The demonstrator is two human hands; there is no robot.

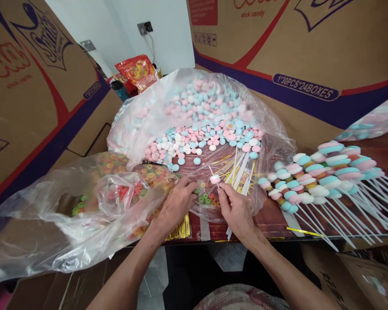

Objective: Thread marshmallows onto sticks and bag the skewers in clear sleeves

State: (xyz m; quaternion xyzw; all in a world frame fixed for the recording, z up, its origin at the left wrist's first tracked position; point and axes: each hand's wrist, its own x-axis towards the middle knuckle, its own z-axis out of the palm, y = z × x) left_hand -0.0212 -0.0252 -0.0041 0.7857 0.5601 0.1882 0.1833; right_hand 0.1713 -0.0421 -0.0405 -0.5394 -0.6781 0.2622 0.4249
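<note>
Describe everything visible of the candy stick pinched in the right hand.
The candy stick is thin, white and plastic-looking. One rounded, matte, pale pink-and-white candy sits near its upper end, the bare tip poking out beyond and leaning left. The right hand pinches it just below the candy, with fingers hiding the stick there; its lower end can't be made out.

The candies (216, 142) look matt, the bag (142, 125) glossy plastic, the carton (261, 49) cardboard.
</note>
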